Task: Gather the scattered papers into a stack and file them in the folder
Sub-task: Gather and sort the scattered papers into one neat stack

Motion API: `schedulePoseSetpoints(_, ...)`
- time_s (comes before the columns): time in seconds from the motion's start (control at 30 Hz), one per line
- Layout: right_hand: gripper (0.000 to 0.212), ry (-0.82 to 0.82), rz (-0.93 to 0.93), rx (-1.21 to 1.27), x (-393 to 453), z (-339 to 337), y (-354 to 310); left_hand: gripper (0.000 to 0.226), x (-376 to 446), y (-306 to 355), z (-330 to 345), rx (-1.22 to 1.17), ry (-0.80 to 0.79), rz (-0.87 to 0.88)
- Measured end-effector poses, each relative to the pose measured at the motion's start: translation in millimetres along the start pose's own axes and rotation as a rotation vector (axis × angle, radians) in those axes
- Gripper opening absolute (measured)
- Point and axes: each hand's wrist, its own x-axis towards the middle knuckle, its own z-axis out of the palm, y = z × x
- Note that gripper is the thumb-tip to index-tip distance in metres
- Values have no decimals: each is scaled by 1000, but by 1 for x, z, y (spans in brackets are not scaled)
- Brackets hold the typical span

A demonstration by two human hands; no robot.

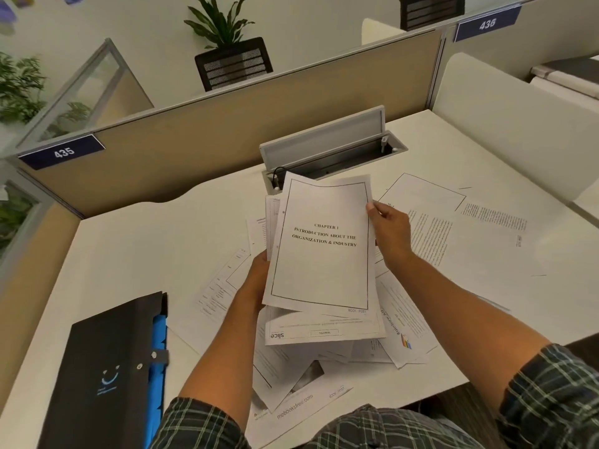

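Black folder (107,367) lies shut at near left of the white bench (139,247), snap strap across its right edge; blue dividers (159,345) show along that edge, contents otherwise hidden. Grey cable box (327,147) at the back of the bench stands with lid raised; a dark cable is visible inside, the rest in shadow. Loose papers (460,228) scattered over bench centre and right, overlapping; most print too small to read. Several sheets run under the forearms and off the near edge, cut off by the plaid sleeves (551,400). Held stack (321,247) is raised above the scatter, top sheet reading "CHAPTER 1, INTRODUCTION ABOUT THE ORGANIZATION & INDUSTRY"; lower sheets fan out unevenly beneath, one marked "slice". Left hand (256,280) grips the stack's left edge, fingers behind the paper and out of sight. Right hand (389,234) pinches the right edge, thumb on the front face, fingers curled behind. Partition (194,150) behind bears plates 435 and 436.
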Motion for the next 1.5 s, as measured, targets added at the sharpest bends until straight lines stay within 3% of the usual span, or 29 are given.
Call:
schedulePoseSetpoints(0.2,18,-253,-11,31,1,7,-1,26,-1,-2,-2,-6,-13,27)
schedulePoseSetpoints(0.43,17,-225,-1,19,9,11,2,14,3,6,0,-22,-2,52)
schedulePoseSetpoints(0.6,27,-206,-62,-47,12,16,5,17,11,7,4,-70,37,41)
schedulePoseSetpoints(0.77,74,-405,129,-41,14,14,13,17,18,6,7,-127,71,47)
schedulePoseSetpoints(0.93,68,-565,169,6,14,11,23,17,18,4,6,-124,96,101)
schedulePoseSetpoints(1.07,78,-655,154,2,18,9,25,21,22,1,-1,-103,140,118)
schedulePoseSetpoints(1.17,79,-602,119,12,16,12,24,16,25,-2,-4,-128,165,124)
schedulePoseSetpoints(1.3,37,-271,-65,50,12,20,23,13,28,-3,-6,-171,195,117)
schedulePoseSetpoints(1.37,25,-182,-92,87,12,22,23,18,28,-2,-7,-171,196,125)
schedulePoseSetpoints(1.5,38,-217,-55,71,14,22,23,21,28,-2,-7,-176,202,133)
